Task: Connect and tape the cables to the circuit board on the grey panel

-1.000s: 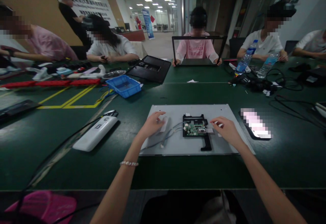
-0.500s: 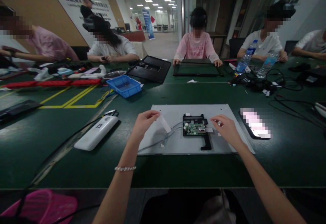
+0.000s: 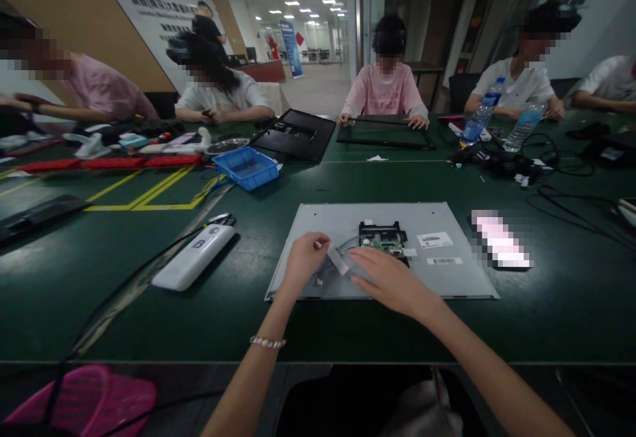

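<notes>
A short strip of whitish tape (image 3: 338, 259) is pinched at its upper end by my left hand (image 3: 309, 255), above the left half of a grey metal panel (image 3: 322, 217). My right hand (image 3: 392, 278) reaches across the panel toward the tape, fingers extended and apart, seemingly holding nothing. It covers part of the green circuit board (image 3: 380, 242) in its black bracket (image 3: 382, 227). Grey cables (image 3: 322, 271) run from the board to the left, under the tape. Two white labels, one of them a barcode label (image 3: 444, 261), show on the panel's right side.
A white power bank (image 3: 193, 256) with a black cable lies left of the panel, a phone (image 3: 501, 242) to its right. Beyond are a blue basket (image 3: 248, 169), a black laptop-like casing (image 3: 295, 134) and water bottles (image 3: 481, 112). Several people sit around the table; one holds a black frame (image 3: 385, 142).
My right hand has moved left from the panel's right side to beside the tape, uncovering the labels. My left hand, still pinching the tape, has shifted right and slightly nearer.
</notes>
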Demonstrator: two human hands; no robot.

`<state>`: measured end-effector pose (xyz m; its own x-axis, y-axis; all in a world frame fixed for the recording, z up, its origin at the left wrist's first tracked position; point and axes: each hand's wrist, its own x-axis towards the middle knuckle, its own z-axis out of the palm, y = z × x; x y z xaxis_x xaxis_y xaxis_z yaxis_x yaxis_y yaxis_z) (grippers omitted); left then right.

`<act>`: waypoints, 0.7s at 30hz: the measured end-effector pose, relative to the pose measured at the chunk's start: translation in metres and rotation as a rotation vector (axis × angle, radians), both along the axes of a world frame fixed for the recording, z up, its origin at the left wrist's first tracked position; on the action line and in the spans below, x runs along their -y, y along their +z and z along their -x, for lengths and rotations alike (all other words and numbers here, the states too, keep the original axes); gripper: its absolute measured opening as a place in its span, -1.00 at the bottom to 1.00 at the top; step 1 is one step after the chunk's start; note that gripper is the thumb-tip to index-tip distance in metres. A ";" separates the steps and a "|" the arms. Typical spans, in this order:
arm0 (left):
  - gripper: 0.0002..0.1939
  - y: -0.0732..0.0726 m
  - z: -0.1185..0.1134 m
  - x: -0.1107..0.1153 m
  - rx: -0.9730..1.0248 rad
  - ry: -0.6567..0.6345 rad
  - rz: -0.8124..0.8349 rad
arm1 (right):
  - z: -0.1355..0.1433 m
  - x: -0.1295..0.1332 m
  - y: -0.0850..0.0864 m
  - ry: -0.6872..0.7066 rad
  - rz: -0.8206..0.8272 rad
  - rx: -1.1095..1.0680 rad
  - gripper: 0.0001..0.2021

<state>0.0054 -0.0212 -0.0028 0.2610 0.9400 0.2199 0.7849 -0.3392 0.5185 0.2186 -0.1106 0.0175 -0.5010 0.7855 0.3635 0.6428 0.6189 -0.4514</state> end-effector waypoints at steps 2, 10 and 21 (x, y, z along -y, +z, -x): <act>-0.79 -0.002 0.000 -0.001 -0.008 -0.003 -0.006 | 0.017 0.004 -0.002 0.065 -0.010 0.065 -0.59; -0.68 0.006 -0.010 0.017 -0.143 -0.007 -0.203 | 0.037 0.010 -0.017 0.068 0.006 0.123 -0.65; -0.72 -0.005 -0.020 0.058 -0.361 -0.046 -0.058 | 0.037 0.023 -0.024 0.073 0.031 0.088 -0.43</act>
